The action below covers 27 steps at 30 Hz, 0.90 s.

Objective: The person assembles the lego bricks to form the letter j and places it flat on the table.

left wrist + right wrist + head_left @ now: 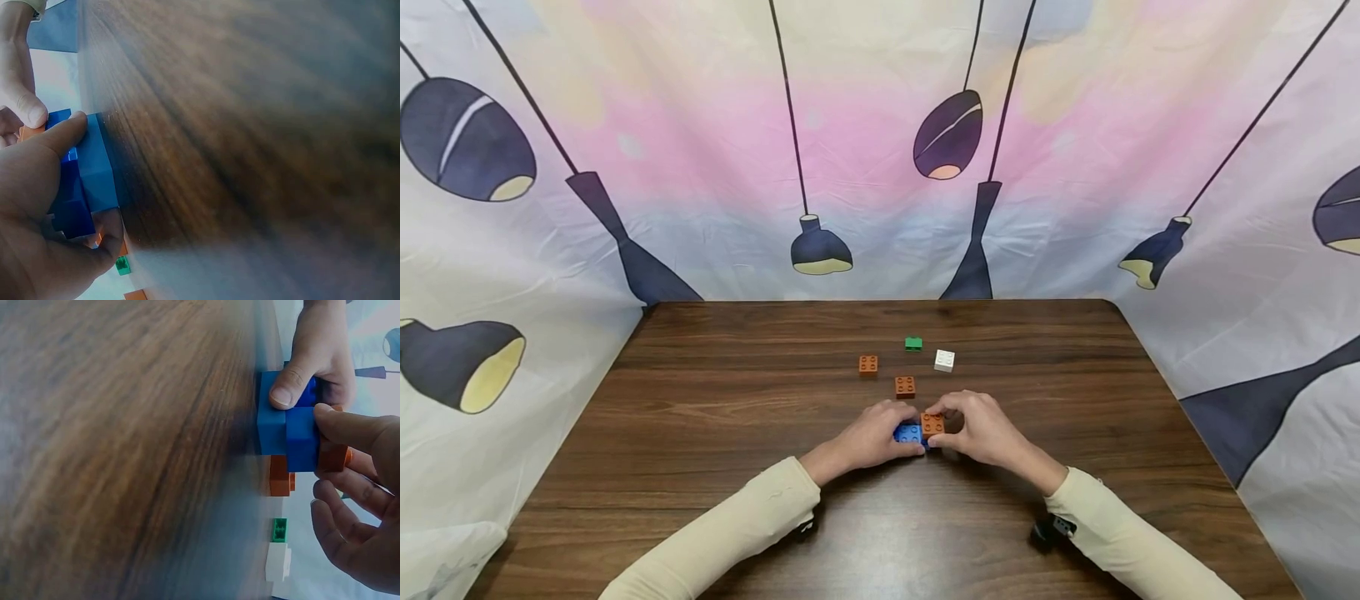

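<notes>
left hand (874, 435) grips blue bricks (908, 434), partly hiding them | right hand (985, 427) pinches orange brick (932, 424)

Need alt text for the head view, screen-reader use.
A person's left hand grips blue blocks on a wood-grain table while the right hand pinches an orange block over their right end. Farther back lie two more orange blocks, a green block and a white block.

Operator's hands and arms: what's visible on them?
Left hand and right hand: bare, no gloves visible. Left sleeve and right sleeve: long, plain cream. Small black devices show beneath both cuffs; details unclear.
</notes>
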Motion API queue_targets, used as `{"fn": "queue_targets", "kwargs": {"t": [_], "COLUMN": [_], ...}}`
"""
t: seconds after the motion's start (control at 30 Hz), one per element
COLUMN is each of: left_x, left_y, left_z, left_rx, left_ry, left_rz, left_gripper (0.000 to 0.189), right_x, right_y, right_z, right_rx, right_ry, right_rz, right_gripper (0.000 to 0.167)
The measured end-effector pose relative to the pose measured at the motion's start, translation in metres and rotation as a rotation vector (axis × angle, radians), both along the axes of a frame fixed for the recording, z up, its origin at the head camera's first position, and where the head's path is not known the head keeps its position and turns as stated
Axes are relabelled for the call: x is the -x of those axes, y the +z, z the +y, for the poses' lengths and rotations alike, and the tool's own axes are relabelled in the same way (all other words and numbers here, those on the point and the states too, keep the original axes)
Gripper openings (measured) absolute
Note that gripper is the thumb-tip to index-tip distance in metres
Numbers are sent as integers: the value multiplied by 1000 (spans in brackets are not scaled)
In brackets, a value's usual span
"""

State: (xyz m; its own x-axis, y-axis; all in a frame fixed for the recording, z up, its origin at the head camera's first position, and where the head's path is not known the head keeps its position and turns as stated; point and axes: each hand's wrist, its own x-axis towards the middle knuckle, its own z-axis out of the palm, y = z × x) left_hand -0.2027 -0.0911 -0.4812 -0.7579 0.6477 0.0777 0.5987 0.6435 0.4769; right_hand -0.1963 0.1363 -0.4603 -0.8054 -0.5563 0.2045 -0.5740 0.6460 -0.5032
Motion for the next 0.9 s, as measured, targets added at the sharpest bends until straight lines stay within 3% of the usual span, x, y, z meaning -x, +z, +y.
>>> {"fn": "queue_targets", "kwargs": {"t": [0.37,0.63,0.9], "left_x": [-1,-2,-1], "left_y": [1,0,0], "left_z": [0,1,1], "left_rx": [6,8,-6], "left_ry": [5,7,-2], "left_rz": [-3,4,6], "left_gripper": [40,41,40], "right_x": [0,-3,-3], "right_y": [0,-5,-4], "right_z": [0,-1,-2], "right_rx": [-15,-37,-16], "right_ry": [2,-7,-14], "right_rz": [19,79,45], "right_gripper": [34,33,34]}}
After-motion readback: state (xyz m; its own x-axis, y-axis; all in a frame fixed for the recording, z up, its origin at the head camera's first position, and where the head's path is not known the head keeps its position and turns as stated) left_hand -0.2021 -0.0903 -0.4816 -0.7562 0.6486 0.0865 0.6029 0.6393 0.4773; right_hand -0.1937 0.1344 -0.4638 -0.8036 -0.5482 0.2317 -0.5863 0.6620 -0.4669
